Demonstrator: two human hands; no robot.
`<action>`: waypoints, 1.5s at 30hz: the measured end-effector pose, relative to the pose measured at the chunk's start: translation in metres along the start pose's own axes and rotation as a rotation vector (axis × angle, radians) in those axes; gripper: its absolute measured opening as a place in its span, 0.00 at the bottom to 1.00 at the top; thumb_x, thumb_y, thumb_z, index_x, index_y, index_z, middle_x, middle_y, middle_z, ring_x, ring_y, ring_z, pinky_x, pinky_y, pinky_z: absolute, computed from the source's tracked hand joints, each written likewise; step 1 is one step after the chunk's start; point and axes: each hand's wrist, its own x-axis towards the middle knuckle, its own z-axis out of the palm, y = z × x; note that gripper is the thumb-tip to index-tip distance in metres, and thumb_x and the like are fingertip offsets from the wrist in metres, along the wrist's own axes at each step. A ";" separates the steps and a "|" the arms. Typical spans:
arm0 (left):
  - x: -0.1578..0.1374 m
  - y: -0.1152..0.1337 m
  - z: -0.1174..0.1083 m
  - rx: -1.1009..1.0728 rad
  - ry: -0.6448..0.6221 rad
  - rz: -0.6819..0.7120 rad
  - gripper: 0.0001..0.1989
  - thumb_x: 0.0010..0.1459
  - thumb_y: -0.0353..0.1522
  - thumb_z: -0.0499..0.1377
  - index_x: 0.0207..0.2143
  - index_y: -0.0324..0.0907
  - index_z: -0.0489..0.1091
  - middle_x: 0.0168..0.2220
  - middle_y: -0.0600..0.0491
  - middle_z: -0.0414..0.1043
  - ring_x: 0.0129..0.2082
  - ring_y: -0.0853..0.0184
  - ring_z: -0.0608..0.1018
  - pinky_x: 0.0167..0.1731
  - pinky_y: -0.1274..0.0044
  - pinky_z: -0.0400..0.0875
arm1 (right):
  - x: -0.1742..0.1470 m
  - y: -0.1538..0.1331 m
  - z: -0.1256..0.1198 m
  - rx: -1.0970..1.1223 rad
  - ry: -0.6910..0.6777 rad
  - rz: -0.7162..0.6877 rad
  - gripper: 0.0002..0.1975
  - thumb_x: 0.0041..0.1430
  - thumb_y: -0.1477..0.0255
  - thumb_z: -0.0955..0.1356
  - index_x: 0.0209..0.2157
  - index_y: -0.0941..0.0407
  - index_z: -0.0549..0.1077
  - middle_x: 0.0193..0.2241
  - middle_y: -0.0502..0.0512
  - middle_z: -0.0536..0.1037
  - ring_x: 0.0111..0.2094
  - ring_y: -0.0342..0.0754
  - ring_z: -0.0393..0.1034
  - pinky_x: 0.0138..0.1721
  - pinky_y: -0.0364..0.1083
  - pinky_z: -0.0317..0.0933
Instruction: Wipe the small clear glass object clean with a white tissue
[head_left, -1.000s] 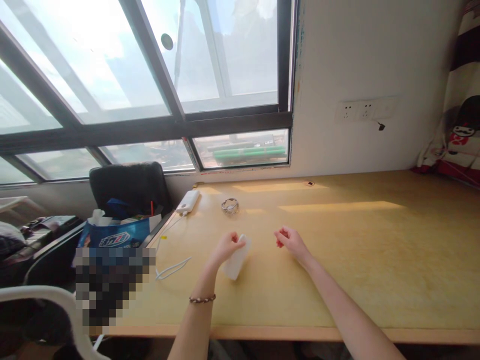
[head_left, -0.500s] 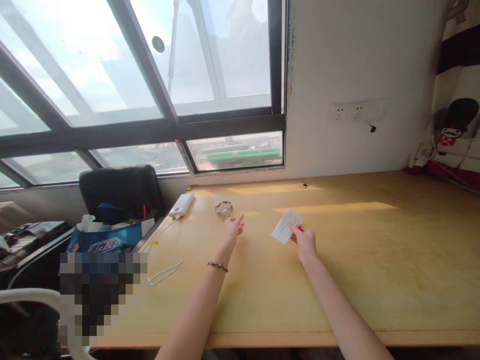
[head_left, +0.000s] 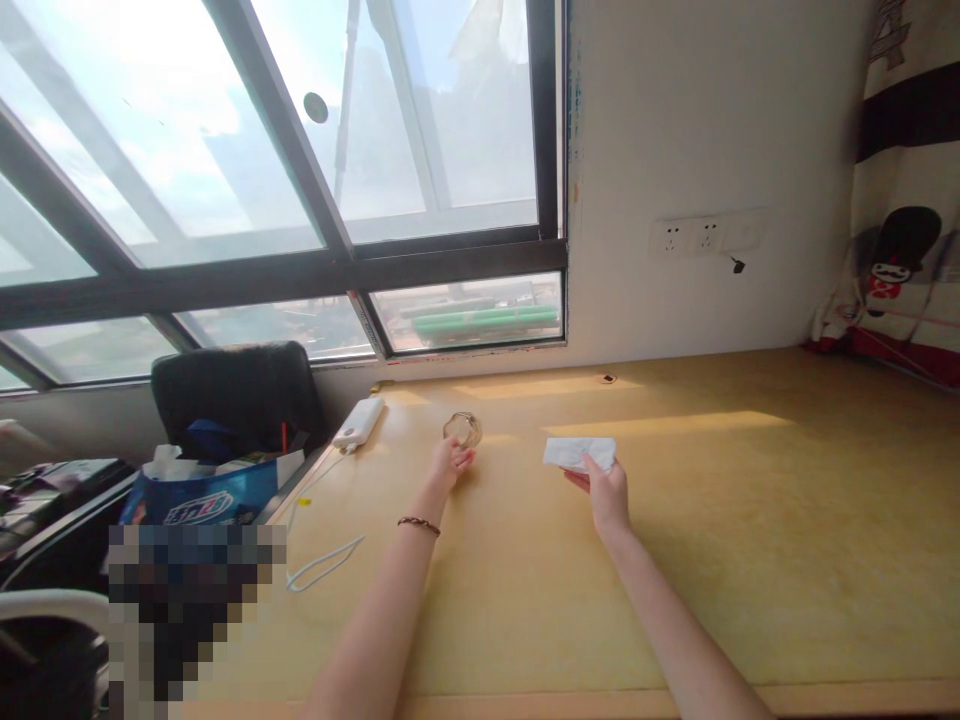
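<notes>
My left hand (head_left: 452, 460), with a braided bracelet at the wrist, is closed on the near edge of a thin, round openwork metal ring (head_left: 471, 428). The ring is tilted and looks just off or touching the table; which of the two I cannot tell. Its exact kind is not clear. To the right, my right hand (head_left: 609, 490) pinches a white folded tissue (head_left: 570, 452) between thumb and fingers, above the tabletop. The tissue hangs apart from the ring.
On the left of the yellow wooden table (head_left: 750, 540) lie a white power bank (head_left: 359, 423) and its white cable (head_left: 326, 563). A blue bag (head_left: 202, 500) sits on a black chair (head_left: 236, 395) beside the table. Windows and wall sockets (head_left: 690, 236) are behind.
My left hand has closed on the metal ring, which has shifted slightly right and tilted. The tissue in my right hand has turned from a slant to nearly level.
</notes>
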 end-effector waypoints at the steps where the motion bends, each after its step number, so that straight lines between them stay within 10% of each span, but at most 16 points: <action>1: -0.008 -0.007 0.003 0.011 -0.059 -0.021 0.05 0.46 0.24 0.53 0.28 0.36 0.60 0.19 0.53 0.65 0.17 0.71 0.72 0.21 0.78 0.69 | 0.000 0.001 0.000 -0.068 0.012 -0.041 0.17 0.45 0.65 0.65 0.37 0.60 0.69 0.33 0.57 0.76 0.30 0.50 0.72 0.29 0.47 0.68; 6: -0.063 -0.057 0.025 0.037 -0.404 -0.112 0.09 0.42 0.23 0.54 0.31 0.37 0.63 0.22 0.50 0.69 0.23 0.67 0.76 0.29 0.75 0.71 | -0.008 0.006 0.005 -0.405 -0.067 -0.247 0.19 0.52 0.60 0.59 0.36 0.58 0.71 0.32 0.57 0.76 0.33 0.50 0.71 0.33 0.45 0.64; 12: -0.109 -0.107 0.041 0.008 -0.740 -0.044 0.12 0.43 0.29 0.60 0.31 0.38 0.60 0.26 0.49 0.72 0.25 0.67 0.76 0.31 0.74 0.70 | -0.022 0.005 0.012 -0.140 -0.275 0.021 0.29 0.50 0.50 0.56 0.34 0.59 0.72 0.27 0.57 0.76 0.28 0.49 0.71 0.27 0.43 0.63; 17: -0.104 -0.111 0.034 0.044 -0.654 0.078 0.15 0.40 0.30 0.63 0.28 0.38 0.59 0.26 0.50 0.71 0.25 0.68 0.75 0.30 0.76 0.69 | -0.021 -0.001 0.014 0.121 -0.334 0.092 0.28 0.51 0.51 0.57 0.35 0.59 0.73 0.33 0.58 0.76 0.37 0.51 0.69 0.36 0.46 0.63; 30: -0.100 -0.106 0.033 0.230 -0.658 0.387 0.28 0.33 0.29 0.66 0.40 0.39 0.61 0.39 0.48 0.69 0.34 0.65 0.74 0.33 0.77 0.68 | -0.005 0.020 -0.001 -0.315 -0.249 0.029 0.20 0.35 0.67 0.70 0.33 0.62 0.73 0.29 0.57 0.76 0.29 0.49 0.70 0.29 0.45 0.64; 45: -0.120 -0.102 0.026 0.532 -0.616 0.559 0.12 0.43 0.38 0.60 0.26 0.37 0.67 0.18 0.56 0.64 0.15 0.74 0.65 0.14 0.83 0.60 | -0.005 0.006 -0.005 -0.657 -0.103 -0.252 0.16 0.43 0.65 0.65 0.32 0.60 0.75 0.26 0.56 0.77 0.27 0.49 0.69 0.29 0.44 0.62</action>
